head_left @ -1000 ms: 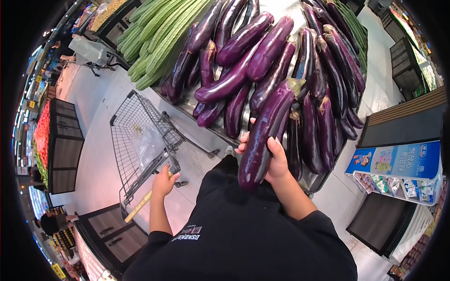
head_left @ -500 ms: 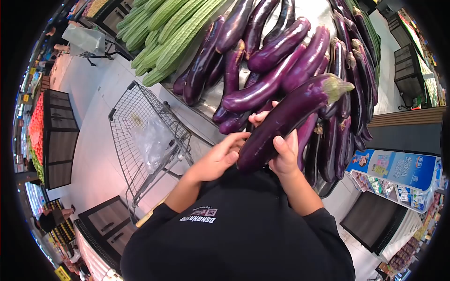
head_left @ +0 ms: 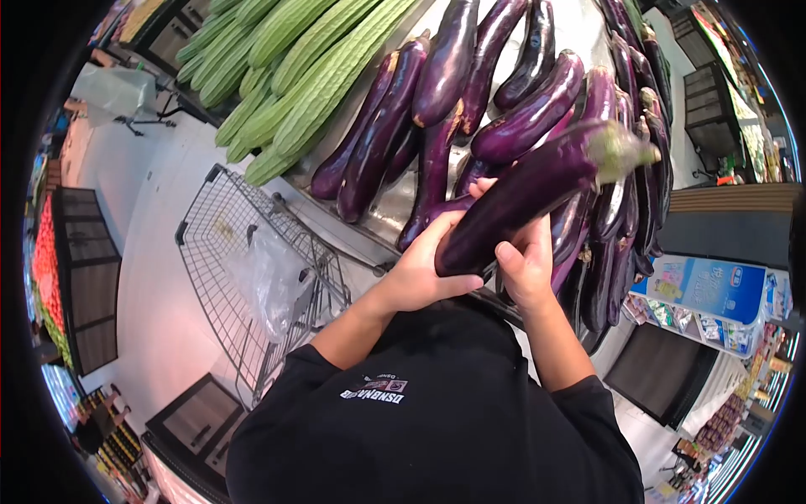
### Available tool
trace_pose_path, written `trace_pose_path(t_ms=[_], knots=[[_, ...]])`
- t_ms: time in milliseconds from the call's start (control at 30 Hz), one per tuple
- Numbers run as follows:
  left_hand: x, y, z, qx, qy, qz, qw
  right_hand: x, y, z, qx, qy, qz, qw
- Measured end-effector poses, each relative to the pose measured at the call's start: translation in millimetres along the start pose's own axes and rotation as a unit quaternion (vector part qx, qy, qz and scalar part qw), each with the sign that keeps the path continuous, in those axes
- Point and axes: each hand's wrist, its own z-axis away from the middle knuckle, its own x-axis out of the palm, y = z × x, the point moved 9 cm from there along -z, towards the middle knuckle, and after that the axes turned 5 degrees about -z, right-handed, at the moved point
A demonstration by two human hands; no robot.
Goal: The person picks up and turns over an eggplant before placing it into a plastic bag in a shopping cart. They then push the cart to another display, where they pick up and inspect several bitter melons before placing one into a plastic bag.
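Note:
A long purple eggplant (head_left: 529, 197) is held slantwise in front of my chest, its green stem end up and to the right, slightly blurred. My left hand (head_left: 424, 269) wraps round the lower, blunt end, thumb stretched across its tip. Around the middle, my right hand (head_left: 525, 260) grips it from the right and underneath, with some fingertips showing on the far side. Just beyond lie several more eggplants (head_left: 382, 126) on a shiny metal display (head_left: 382, 227), some of them hidden behind the held one.
Ridged green gourds (head_left: 327, 92) are stacked to the left of the eggplants. A wire shopping cart (head_left: 222, 277) stands at my left, with a clear plastic bag (head_left: 269, 281) in it. To the right are a blue sign (head_left: 705, 290) and a dark cabinet (head_left: 651, 374).
My left hand has moved from beside the eggplant's lower end to a grip around it. The eggplant's stem end has shifted a little to the right.

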Motion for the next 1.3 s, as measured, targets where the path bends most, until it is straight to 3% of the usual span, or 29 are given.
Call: trace_pose_path(t_ms=[67, 133, 200, 267, 300, 433, 633, 733, 867, 1300], knots=[[-2, 11, -20, 0.037, 0.009, 0.050, 0.998, -10, -2, -9, 0.006, -0.003, 0.018, 1.000], [0, 22, -37, 0.048, -0.009, 0.021, 0.999, -11, -20, -22, -0.046, 0.019, 0.071, 0.996], [2, 37, -58, 0.044, -0.022, 0.065, 0.997, -4, -42, -44, -0.067, 0.041, 0.178, 0.981], [-4, 59, -76, 0.069, 0.014, 0.049, 0.996, -11, -42, -60, -0.083, 0.080, 0.206, 0.972], [-5, 62, -84, 0.065, 0.024, 0.050, 0.996, -7, -51, -60, -0.094, 0.086, 0.157, 0.979], [5, 70, -118, 0.061, 0.076, -0.001, 0.995, -37, -69, -27, -0.104, 0.105, 0.163, 0.975], [-47, 48, -142, 0.010, 0.128, -0.079, 0.989, -31, -21, -13, -0.056, 0.097, 0.109, 0.988], [-68, 54, -140, 0.018, 0.149, -0.047, 0.988, -20, -2, -17, -0.016, 0.081, 0.078, 0.993], [-75, 83, -134, 0.006, 0.109, 0.001, 0.994, 8, -11, -24, -0.003, 0.094, 0.057, 0.994], [-72, 67, -127, 0.064, 0.213, 0.040, 0.974, -7, -11, -14, 0.033, 0.092, 0.021, 0.995]])
